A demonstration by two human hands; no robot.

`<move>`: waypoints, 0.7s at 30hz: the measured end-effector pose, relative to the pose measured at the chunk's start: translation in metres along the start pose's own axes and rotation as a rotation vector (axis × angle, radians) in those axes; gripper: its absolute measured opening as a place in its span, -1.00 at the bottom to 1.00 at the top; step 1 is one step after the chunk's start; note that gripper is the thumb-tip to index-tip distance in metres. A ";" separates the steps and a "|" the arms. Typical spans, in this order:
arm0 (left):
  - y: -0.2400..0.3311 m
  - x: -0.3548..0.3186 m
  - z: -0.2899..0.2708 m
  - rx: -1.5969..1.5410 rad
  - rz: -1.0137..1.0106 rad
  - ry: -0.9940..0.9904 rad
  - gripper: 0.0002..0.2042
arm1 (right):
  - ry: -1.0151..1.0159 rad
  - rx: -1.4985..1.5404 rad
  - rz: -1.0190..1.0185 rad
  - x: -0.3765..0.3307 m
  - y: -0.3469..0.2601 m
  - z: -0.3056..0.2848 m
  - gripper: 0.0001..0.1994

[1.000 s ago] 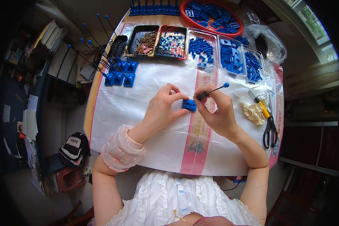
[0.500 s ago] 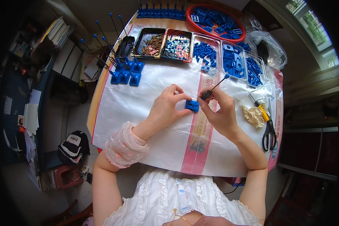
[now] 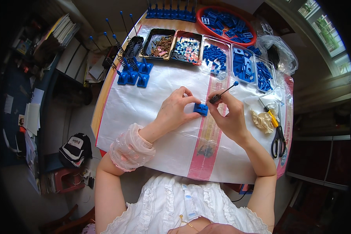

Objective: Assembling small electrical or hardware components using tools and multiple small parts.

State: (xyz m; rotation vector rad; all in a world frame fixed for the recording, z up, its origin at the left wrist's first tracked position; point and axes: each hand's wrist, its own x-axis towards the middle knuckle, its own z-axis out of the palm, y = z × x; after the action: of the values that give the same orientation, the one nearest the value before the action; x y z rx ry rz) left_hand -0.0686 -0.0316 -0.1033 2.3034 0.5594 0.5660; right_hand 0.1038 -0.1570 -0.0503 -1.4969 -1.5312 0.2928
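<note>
My left hand (image 3: pixel 174 110) pinches a small blue plastic base (image 3: pixel 201 109) between thumb and fingers, on the sheet-covered table. Just right of it, my right hand (image 3: pixel 231 119) is closed on a black coil spring (image 3: pixel 215 98). A thin dark rod tipped with a blue ball (image 3: pixel 236 83) slants up and right from this spring. Its lower end is hidden by my fingers, so I cannot tell whether it touches the base. At the back left stand several matching blue bases (image 3: pixel 132 78) with springs and ball-tipped rods.
Along the back are trays of brass-coloured screws (image 3: pixel 161 46), small nuts (image 3: pixel 186 50) and blue parts (image 3: pixel 214 56). Behind them sit a red basin (image 3: pixel 255 39) and a row of blue bases (image 3: pixel 171 15). Black scissors (image 3: pixel 278 142), a yellow-handled tool (image 3: pixel 274 119) and crumpled paper (image 3: pixel 262 121) lie right.
The whole view has shifted slightly. Both hands keep their grips, and the spring and rod stay close beside the blue base.
</note>
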 end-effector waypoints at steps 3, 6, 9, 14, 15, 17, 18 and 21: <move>-0.001 0.000 0.001 -0.010 -0.011 0.001 -0.68 | -0.045 0.001 -0.043 0.001 -0.001 -0.002 -0.78; 0.000 0.000 -0.001 -0.008 -0.012 -0.001 -0.67 | -0.090 0.016 -0.060 0.003 -0.001 -0.003 -0.77; 0.000 0.000 0.000 -0.021 -0.020 -0.007 -0.67 | -0.106 0.027 -0.046 0.003 -0.001 -0.003 -0.77; 0.001 0.000 0.000 -0.015 -0.020 -0.005 -0.68 | -0.089 0.028 -0.024 0.003 0.002 -0.002 -0.79; 0.001 0.000 0.000 -0.016 -0.019 -0.005 -0.68 | -0.088 0.027 -0.015 0.003 0.002 -0.001 -0.80; 0.000 0.000 0.000 -0.013 -0.023 -0.008 -0.67 | -0.085 0.026 0.002 0.003 0.001 -0.001 -0.80; 0.000 0.000 0.000 -0.010 -0.024 -0.009 -0.67 | -0.085 0.033 0.003 0.003 0.002 0.000 -0.80; -0.001 0.000 0.000 -0.015 -0.019 -0.009 -0.67 | -0.084 0.044 0.005 0.002 0.005 0.002 -0.80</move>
State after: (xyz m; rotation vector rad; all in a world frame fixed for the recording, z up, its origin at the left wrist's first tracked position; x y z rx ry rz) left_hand -0.0684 -0.0312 -0.1037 2.2829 0.5699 0.5486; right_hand 0.1062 -0.1536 -0.0539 -1.4700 -1.5780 0.3944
